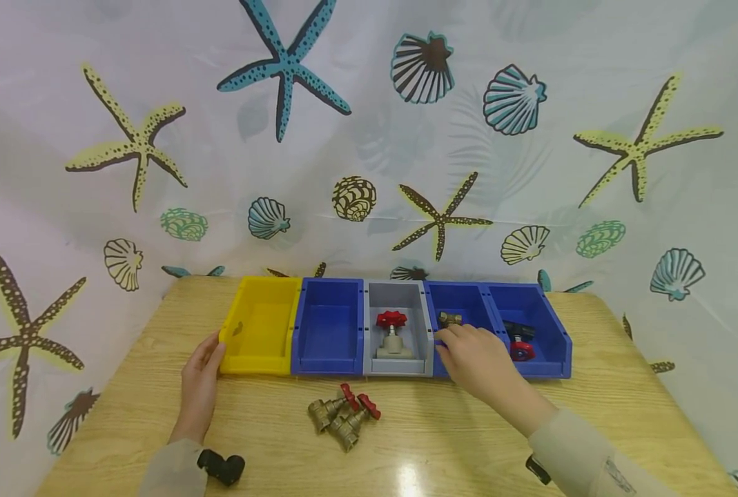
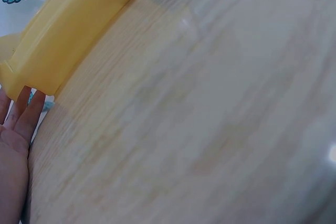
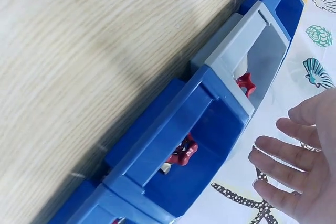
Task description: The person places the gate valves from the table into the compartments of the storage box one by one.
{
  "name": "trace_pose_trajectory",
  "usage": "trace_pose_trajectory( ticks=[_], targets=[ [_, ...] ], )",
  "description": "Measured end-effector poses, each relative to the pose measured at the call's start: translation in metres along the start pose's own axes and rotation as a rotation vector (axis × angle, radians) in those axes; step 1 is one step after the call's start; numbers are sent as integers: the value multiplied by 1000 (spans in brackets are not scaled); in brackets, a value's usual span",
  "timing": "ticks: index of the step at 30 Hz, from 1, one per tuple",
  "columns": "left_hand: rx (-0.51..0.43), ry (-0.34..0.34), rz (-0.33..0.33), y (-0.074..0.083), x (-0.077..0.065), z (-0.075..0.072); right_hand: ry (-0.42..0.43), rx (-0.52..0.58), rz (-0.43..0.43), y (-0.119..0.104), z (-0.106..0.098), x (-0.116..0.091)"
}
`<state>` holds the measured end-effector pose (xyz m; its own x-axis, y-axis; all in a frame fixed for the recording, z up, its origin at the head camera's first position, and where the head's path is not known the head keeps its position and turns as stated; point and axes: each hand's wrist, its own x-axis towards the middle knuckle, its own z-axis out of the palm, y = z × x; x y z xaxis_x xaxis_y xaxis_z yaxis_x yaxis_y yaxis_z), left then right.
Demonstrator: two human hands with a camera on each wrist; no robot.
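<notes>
- left sleeve [image 1: 172, 473]: pale beige-grey cloth, softly creased, reaching the wrist
- black device [image 1: 221, 467] on that sleeve: a short band part joined to a rounded, knob-like end
- right sleeve [image 1: 583, 449]: the same pale cloth, with a narrow, slanting dark-grey marking [image 1: 619, 476]
- small dark block [image 1: 538, 469] at its edge, partly hidden
- left hand [image 1: 201, 373] and right hand [image 1: 477, 359]: bare

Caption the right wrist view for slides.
Open right hand near red-handled valves in a blue bin and gray bin.

Red-wheeled brass valve [image 1: 449, 319] inside a blue bin [image 1: 458, 295]
</notes>
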<state>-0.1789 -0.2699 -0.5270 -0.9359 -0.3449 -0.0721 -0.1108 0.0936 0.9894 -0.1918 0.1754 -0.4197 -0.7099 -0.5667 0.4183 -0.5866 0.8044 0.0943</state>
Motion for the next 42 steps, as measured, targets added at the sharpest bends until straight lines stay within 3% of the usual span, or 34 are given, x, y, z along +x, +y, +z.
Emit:
trace_pose_trajectory(
  ticks=[15,29,42],
  targets=[
    [-15,-2,6,-1,0,0,-36,75,171,20,-7,-26],
    [-9,-3,-5,-3,0,0,-56,79,259,38,-15,-45],
    [-10,-7,1,-4,1,-1,37,112,318,60,-19,-62]
  ],
)
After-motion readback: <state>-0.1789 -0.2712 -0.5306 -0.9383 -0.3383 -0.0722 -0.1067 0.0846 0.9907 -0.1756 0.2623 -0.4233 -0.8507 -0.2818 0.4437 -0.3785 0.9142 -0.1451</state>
